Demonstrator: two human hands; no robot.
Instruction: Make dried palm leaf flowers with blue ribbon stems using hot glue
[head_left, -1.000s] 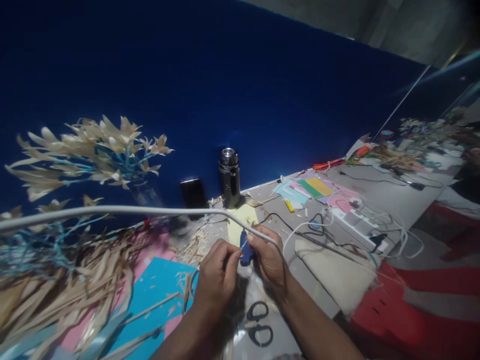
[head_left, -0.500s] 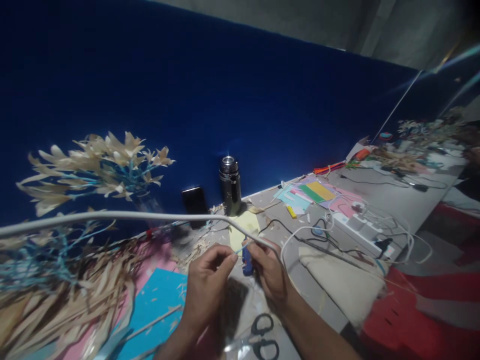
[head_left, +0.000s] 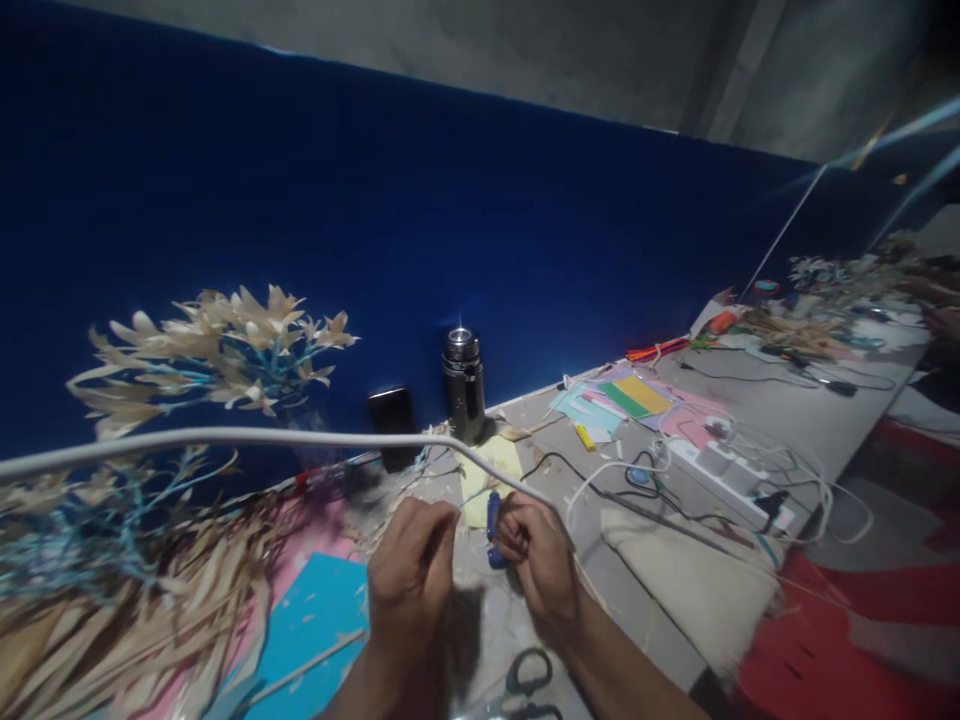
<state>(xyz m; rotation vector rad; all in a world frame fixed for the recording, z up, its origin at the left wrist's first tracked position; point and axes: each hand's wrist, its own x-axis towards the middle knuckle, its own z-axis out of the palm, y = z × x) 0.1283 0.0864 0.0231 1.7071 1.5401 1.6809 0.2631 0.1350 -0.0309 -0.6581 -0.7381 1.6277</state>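
Note:
My left hand (head_left: 412,565) is closed in a pinch, its fingers curled toward me. From its fingertips a thin pale-blue stem (head_left: 474,494) reaches toward the yellow paper. My right hand (head_left: 538,560) is closed, its fingers curled together; whatever they hold, if anything, is hidden. Just left of its knuckles is a small blue tool (head_left: 494,530), partly covered by the hand; its kind does not show clearly. Below the hands lie scissors with dark handles (head_left: 529,672). The sheet of yellow paper (head_left: 508,458) lies beyond the hands.
A white cable (head_left: 247,436) crosses in front of the view. Behind stand a flask (head_left: 464,388), a phone (head_left: 392,412) and pale flowers (head_left: 247,345). Dried husk strips (head_left: 180,580) and blue paper (head_left: 319,620) lie left; a power strip (head_left: 724,480) and cloth bag (head_left: 690,585) right.
My hands have drawn slightly apart and the right fingers have curled in more. The stem now shows only by the left fingertips. The view has shifted a little.

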